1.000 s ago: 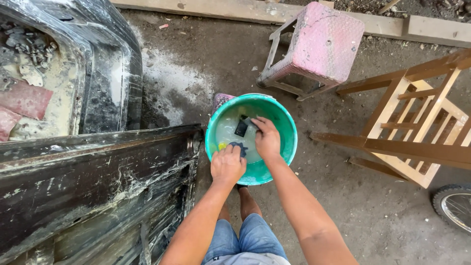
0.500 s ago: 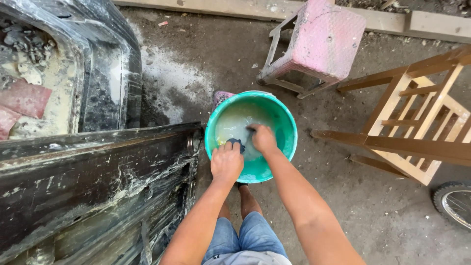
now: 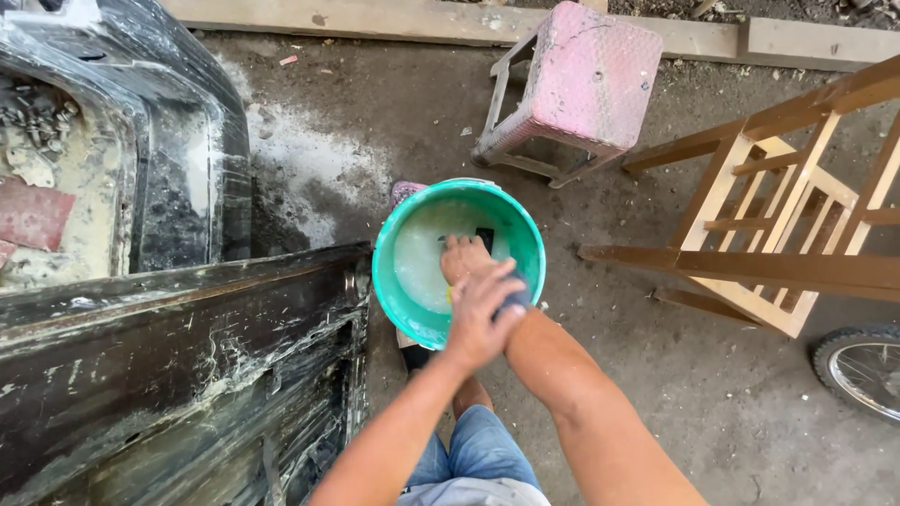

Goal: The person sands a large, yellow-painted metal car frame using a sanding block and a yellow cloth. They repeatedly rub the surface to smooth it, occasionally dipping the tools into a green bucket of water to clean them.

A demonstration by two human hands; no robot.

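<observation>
While you squat on the dirt floor, the largest item in view is the dark, scraped vehicle body panel (image 3: 178, 375) at your left, streaked with pale residue. To your right stands an unfinished wooden frame (image 3: 778, 253), with part of a spoked wheel (image 3: 858, 370) below it at the picture's edge. A worn pink plastic stool (image 3: 581, 89) stands beyond, near the timber plank (image 3: 403, 19) along the far side. Directly before your knees sits the teal basin (image 3: 394, 281), holding cloudy water. Your right hand (image 3: 464, 258) reaches into that water, fingers dipped beside a small dark block (image 3: 485, 239); whether it grips anything I cannot tell. Your left hand (image 3: 480, 314) lies across your right wrist, fingers curled over a small dark pad (image 3: 516, 298) pressed against the forearm.
</observation>
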